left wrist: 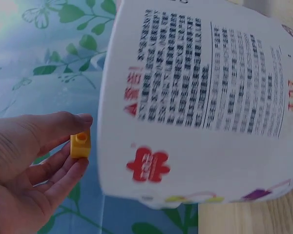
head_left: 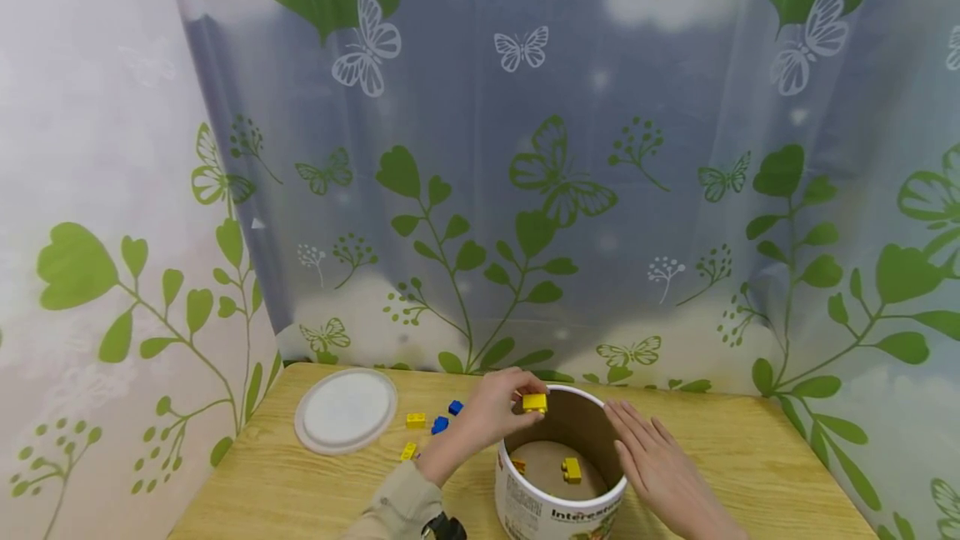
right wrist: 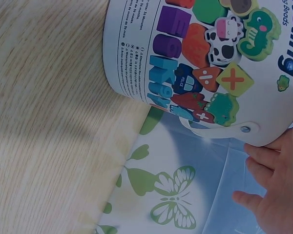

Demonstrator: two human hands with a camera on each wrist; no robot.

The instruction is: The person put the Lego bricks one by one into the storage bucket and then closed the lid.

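Between thumb and fingers, my left hand [head_left: 489, 408] pinches a yellow building block [head_left: 535, 402] over the left part of the bucket's opening. The block [left wrist: 80, 145] shows a stud in the left wrist view, beside the bucket's white printed wall [left wrist: 185, 156]. The round bucket [head_left: 519, 500] stands upright on the table. Inside lie another yellow block [head_left: 572, 470] and a small orange piece [head_left: 519, 466], partly hidden by the rim. My right hand [head_left: 663, 465] rests against the bucket's right rim with fingers extended. In the right wrist view, those fingers [right wrist: 263, 161] lie near the handle joint.
A white round lid [head_left: 348, 409] lies on the wooden table [head_left: 750, 457] at the left. Between lid and bucket are yellow blocks [head_left: 416, 420] and blue blocks [head_left: 440, 424], some partly behind my left forearm. A patterned curtain [head_left: 480, 190] hangs behind the table.
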